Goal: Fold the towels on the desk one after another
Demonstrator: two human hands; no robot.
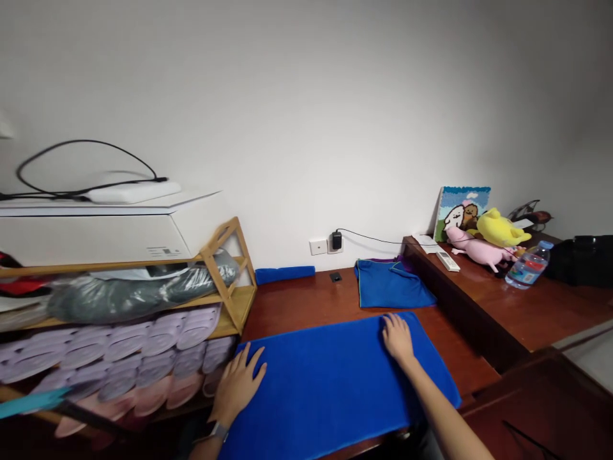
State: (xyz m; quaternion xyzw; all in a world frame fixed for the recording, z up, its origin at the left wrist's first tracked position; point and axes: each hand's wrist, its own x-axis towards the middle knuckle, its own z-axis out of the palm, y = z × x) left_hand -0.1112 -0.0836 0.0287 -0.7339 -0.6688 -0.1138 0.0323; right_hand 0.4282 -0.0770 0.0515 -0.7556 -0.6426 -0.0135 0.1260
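Observation:
A bright blue towel (325,383) lies spread out over the reddish-brown desk, its near edge reaching the desk's front. My left hand (238,385), with a band on the wrist, rests on the towel's left edge, fingers spread apart. Near the far right corner, my right hand (397,338) lies on the cloth with its fingers stretched forward. Neither hand grips anything that I can see. Behind the towel sit a folded blue cloth (395,287) with a lighter trim and, against the wall, a narrow blue folded cloth (285,275).
On the left stands a wooden rack (227,287) with rows of lilac and pink slippers (163,332) and a white box (96,236) on top. A raised side surface at right holds plush toys (479,248), a remote (448,260) and a water bottle (528,265). A charger (337,240) is plugged into the wall.

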